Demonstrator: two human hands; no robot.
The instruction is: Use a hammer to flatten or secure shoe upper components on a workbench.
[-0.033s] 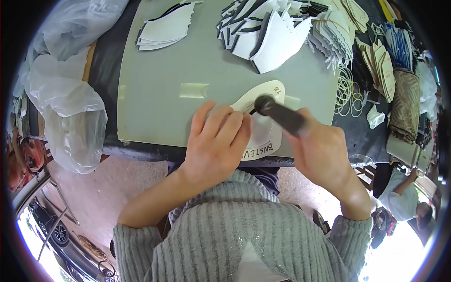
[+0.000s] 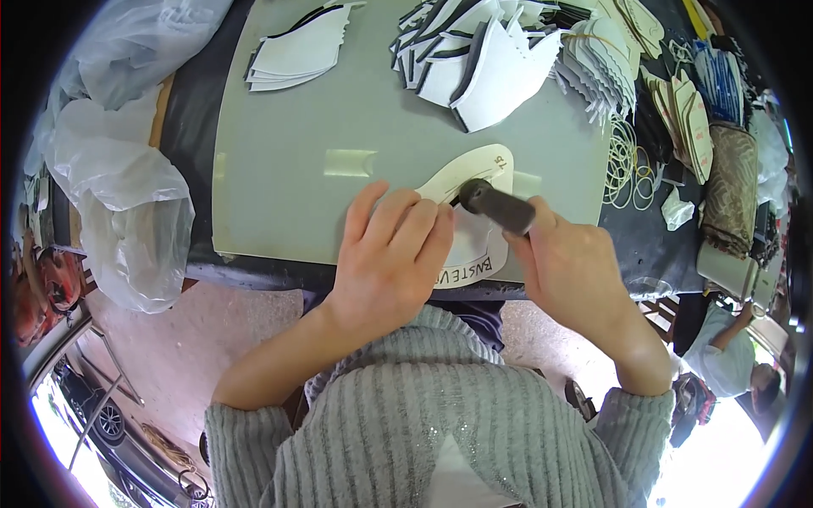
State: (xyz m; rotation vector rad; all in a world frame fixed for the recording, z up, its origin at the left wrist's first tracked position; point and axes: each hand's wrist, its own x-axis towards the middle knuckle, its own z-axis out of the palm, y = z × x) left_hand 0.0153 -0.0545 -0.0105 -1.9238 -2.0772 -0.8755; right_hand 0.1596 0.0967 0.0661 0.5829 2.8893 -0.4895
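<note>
The left hand (image 2: 391,254) lies flat, fingers spread, pressing a cream pattern (image 2: 474,182) onto the grey mat (image 2: 296,127) — its long axis runs from the near table edge up to the right. The right hand (image 2: 569,264) is fisted around a dark-handled knife (image 2: 495,206) (tip pointing up-left), touching the pattern's edge.

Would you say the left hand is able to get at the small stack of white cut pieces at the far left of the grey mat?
Probably yes. The left hand presses the cream template, and bare grey mat lies between it and the stack of white pieces; it would have to let go first.
</note>
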